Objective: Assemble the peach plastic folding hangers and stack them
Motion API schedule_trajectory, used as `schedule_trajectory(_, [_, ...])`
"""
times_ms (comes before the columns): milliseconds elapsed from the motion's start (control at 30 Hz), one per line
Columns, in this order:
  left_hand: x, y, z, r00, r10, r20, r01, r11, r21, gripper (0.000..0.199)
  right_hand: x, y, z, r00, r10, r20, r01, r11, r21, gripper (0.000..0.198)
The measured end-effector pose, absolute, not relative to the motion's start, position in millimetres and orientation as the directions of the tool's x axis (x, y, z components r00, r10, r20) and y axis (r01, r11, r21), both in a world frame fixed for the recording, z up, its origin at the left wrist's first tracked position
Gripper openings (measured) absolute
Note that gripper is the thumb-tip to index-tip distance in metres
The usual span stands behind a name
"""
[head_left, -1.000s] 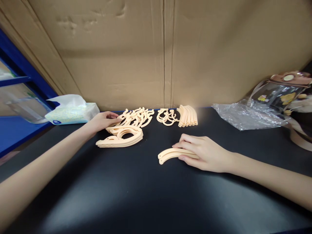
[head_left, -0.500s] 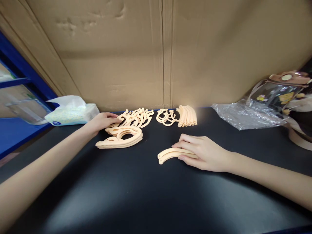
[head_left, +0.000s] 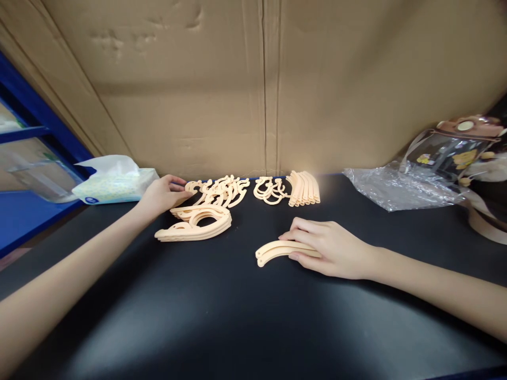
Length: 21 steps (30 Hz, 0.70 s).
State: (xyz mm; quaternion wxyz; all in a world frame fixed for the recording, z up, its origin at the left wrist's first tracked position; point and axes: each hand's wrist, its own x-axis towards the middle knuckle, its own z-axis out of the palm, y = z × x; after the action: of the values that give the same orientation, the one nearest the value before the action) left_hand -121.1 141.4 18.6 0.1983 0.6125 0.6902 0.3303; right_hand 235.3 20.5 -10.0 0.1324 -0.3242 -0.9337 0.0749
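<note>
Curved strips point(head_left: 274, 247) sit clasped in our closed right fingers point(head_left: 306, 226), while our left fingers point(head_left: 173, 179) have just drawn back, partly spread, exposing hooked pieces point(head_left: 226, 191) beside their tips, seemingly easier to pick out, though any grip there remains unclear.

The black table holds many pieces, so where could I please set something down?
Widest is the near stretch of black table, between left forearm and right forearm. A smaller patch lies between the row of curved pieces and the plastic bag, beyond the right hand. Back left is crowded: tissue pack, left hand, hook pieces and stacked pieces.
</note>
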Motion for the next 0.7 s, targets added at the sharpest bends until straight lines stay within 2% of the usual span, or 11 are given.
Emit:
schedule_trajectory(133, [-120,139,20,-0.166,0.961,0.221,0.73,-0.031,0.682,0.033,235,20,-9,-0.756,0.622,0.204,0.583,0.781,-0.222,0.029])
schedule_trajectory(267, [-114,134,23,-0.174,0.933,0.314,0.69,-0.112,0.715,0.027,235,20,-9,-0.757,0.621,0.201,0.586,0.782,-0.212,0.03])
schedule_trajectory(433, [-99,123,34,-0.143,0.857,0.495,0.615,-0.315,0.723,0.027,235,20,-10,-0.754,0.626,0.199,0.59,0.779,-0.214,0.03])
schedule_trajectory(667, [-48,80,47,0.071,0.769,0.635,0.504,-0.577,0.642,0.028,235,20,-10,-0.749,0.626,0.216,0.583,0.778,-0.235,0.031])
schedule_trajectory(700, [-40,72,46,0.113,0.782,0.613,0.491,-0.58,0.65,0.028,235,20,-10,-0.744,0.632,0.217,0.584,0.773,-0.249,0.032])
